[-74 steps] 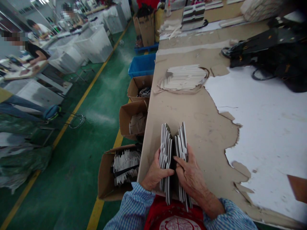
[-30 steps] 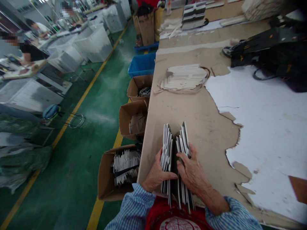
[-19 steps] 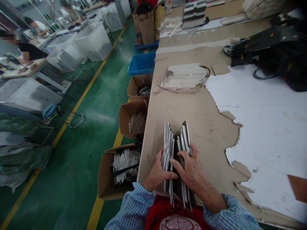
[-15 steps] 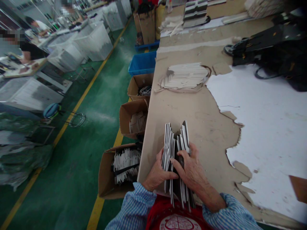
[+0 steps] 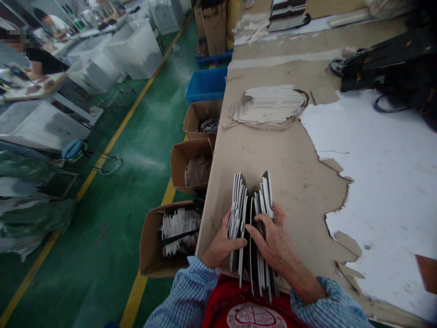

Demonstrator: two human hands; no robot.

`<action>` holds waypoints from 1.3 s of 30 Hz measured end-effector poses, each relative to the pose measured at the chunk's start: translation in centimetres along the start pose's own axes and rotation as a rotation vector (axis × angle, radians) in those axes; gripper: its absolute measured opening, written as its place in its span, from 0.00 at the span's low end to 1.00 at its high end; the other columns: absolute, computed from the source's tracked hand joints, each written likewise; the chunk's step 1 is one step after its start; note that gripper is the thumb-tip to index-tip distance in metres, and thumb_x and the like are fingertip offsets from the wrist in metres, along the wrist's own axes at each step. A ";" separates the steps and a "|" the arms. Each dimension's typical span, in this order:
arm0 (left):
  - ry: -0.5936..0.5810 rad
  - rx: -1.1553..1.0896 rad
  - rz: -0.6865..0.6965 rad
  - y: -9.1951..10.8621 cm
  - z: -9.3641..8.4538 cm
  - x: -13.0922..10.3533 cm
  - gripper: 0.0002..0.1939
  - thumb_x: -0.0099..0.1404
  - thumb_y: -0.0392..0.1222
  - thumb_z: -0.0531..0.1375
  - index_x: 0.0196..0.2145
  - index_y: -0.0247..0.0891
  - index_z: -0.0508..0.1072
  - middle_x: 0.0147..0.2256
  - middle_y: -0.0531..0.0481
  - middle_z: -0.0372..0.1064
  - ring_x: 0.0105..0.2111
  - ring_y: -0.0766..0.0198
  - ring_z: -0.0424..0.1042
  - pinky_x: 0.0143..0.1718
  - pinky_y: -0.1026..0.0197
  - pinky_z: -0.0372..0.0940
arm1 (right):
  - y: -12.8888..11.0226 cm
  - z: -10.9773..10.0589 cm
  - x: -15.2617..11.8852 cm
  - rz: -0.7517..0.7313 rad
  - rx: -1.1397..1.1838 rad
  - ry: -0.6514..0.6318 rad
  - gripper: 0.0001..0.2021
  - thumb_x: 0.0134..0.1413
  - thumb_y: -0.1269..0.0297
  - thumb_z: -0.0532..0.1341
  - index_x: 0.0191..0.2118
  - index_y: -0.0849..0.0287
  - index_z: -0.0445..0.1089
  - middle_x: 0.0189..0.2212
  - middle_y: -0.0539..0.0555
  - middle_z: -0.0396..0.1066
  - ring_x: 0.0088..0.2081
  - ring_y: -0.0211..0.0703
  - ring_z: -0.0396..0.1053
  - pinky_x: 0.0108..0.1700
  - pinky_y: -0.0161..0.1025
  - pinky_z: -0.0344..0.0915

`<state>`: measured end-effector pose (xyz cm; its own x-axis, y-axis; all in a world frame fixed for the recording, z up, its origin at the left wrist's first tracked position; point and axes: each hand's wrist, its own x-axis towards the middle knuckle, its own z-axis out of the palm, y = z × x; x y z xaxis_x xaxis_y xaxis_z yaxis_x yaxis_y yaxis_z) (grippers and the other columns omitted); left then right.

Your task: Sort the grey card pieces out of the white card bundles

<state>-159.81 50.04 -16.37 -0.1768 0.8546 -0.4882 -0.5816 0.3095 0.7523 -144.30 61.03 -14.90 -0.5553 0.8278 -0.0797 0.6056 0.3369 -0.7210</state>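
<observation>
A stack of thin black-and-white sole-shaped sheets (image 5: 239, 205) stands on edge at the table's near edge, parted in the middle into a V. My left hand (image 5: 221, 241) grips the left part, thumb across the near face and fingers behind. Around the right part of the stack (image 5: 262, 196) my right hand (image 5: 276, 237) is closed, its thumb and index finger at the gap between the two parts. The outer fingers of both hands are partly hidden by the sheets.
Left of the table (image 5: 252, 150) stand a cardboard box of cut strips (image 5: 146, 246), more cardboard boxes (image 5: 177, 164) and a blue bin (image 5: 205, 86). A bundle of pale sheets (image 5: 273, 105), a torn white sheet (image 5: 382, 159) and black bags (image 5: 382, 68) lie on the table. People sit at workbenches far left.
The gap between the two parts of the stack has widened slightly lower down. My left thumb has drawn left, away from the right part. The view has shifted a little.
</observation>
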 end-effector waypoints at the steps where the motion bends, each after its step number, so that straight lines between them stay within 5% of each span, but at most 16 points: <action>1: -0.001 -0.012 -0.006 0.0 0.0 0.0 0.56 0.54 0.45 0.76 0.72 0.43 0.51 0.71 0.40 0.57 0.72 0.42 0.54 0.74 0.39 0.47 | 0.0 0.0 0.0 0.003 -0.001 -0.008 0.23 0.66 0.42 0.56 0.48 0.58 0.71 0.68 0.68 0.43 0.70 0.70 0.52 0.67 0.68 0.60; 10: -0.015 -0.131 -0.031 0.1 -0.3 -0.2 0.47 0.60 0.41 0.72 0.71 0.47 0.56 0.67 0.45 0.66 0.69 0.45 0.62 0.73 0.43 0.51 | -0.5 0.2 0.0 -0.021 -0.061 0.005 0.18 0.67 0.49 0.57 0.49 0.60 0.71 0.68 0.67 0.43 0.70 0.69 0.52 0.67 0.65 0.62; 17: 0.011 -0.172 -0.051 0.1 -0.2 -0.3 0.50 0.56 0.40 0.72 0.72 0.47 0.56 0.62 0.45 0.73 0.65 0.43 0.67 0.71 0.41 0.55 | -0.2 0.3 -0.2 0.005 -0.055 -0.012 0.19 0.67 0.49 0.56 0.50 0.59 0.71 0.69 0.67 0.41 0.70 0.70 0.51 0.67 0.66 0.61; 27: 0.020 -0.137 -0.036 -0.2 -0.6 -0.2 0.52 0.55 0.40 0.72 0.72 0.48 0.55 0.66 0.47 0.68 0.68 0.43 0.62 0.72 0.41 0.52 | -0.3 0.2 -0.2 -0.017 -0.016 0.019 0.18 0.68 0.49 0.55 0.49 0.58 0.72 0.68 0.66 0.44 0.71 0.66 0.51 0.67 0.65 0.61; 39: 0.035 -0.138 -0.018 0.0 -0.3 -0.3 0.49 0.54 0.40 0.73 0.70 0.46 0.59 0.67 0.47 0.66 0.70 0.43 0.59 0.73 0.42 0.50 | 0.7 0.5 -0.4 -0.042 0.044 0.200 0.17 0.67 0.55 0.57 0.40 0.60 0.79 0.66 0.66 0.50 0.64 0.62 0.60 0.62 0.62 0.67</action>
<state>-160.00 49.67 -16.41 -0.1919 0.8334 -0.5183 -0.6879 0.2624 0.6767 -143.96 60.65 -15.73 -0.4531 0.8873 0.0864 0.5563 0.3572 -0.7503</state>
